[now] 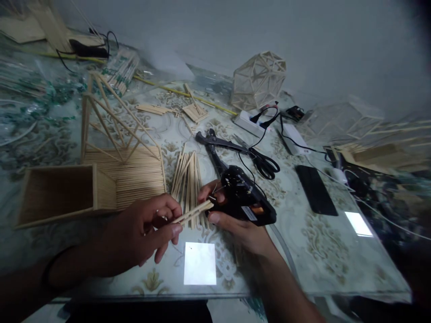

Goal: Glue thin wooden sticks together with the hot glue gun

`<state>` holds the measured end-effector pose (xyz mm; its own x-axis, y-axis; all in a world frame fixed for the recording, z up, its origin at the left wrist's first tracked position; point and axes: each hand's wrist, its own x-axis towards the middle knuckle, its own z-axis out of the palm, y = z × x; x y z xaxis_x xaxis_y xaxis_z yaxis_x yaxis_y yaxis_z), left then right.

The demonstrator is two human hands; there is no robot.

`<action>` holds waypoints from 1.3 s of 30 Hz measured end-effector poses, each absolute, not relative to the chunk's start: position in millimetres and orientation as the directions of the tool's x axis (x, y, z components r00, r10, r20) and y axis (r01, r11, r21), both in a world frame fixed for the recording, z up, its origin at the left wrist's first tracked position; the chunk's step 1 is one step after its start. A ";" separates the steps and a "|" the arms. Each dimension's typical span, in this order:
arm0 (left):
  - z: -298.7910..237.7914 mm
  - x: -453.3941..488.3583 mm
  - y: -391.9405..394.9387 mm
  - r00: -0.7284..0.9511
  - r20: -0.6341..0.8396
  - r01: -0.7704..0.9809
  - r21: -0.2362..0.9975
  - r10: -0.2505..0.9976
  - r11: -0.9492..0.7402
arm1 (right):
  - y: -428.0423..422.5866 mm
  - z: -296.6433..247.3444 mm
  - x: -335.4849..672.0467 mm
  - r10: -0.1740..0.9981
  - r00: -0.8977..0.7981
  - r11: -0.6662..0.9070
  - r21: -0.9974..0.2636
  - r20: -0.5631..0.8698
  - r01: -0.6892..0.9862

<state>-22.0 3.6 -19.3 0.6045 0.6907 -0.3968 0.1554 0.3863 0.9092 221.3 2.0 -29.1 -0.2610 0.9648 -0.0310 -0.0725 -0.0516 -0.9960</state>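
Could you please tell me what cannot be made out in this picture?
All in the head view:
Right hand: part of its grip is hidden by the black tool.
White label on that tool: print too small to read.
Wooden panel, upper left: cut off by the left edge.
Dark clutter at the right: blurred and lost in shadow.

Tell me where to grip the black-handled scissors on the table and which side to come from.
Grip the scissors by the handle loops, coming from the near right. The loops lie that way while the blades point away to the far left, so this should keep well clear of them. The right hand, holding the black tool, would likely need freeing first.
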 end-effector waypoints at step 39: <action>-16.1 -16.1 6.6 0.526 -0.313 0.171 0.950 0.791 0.262 | -3.1 -30.2 209.7 0.980 -0.174 -0.109 -0.992 -0.098 -0.056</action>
<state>-16.1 6.6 -16.1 0.5257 0.7910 -0.3130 0.1708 0.2623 0.9498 209.7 -3.1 -30.2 -0.1737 0.9799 -0.0980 -0.0559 -0.1091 -0.9925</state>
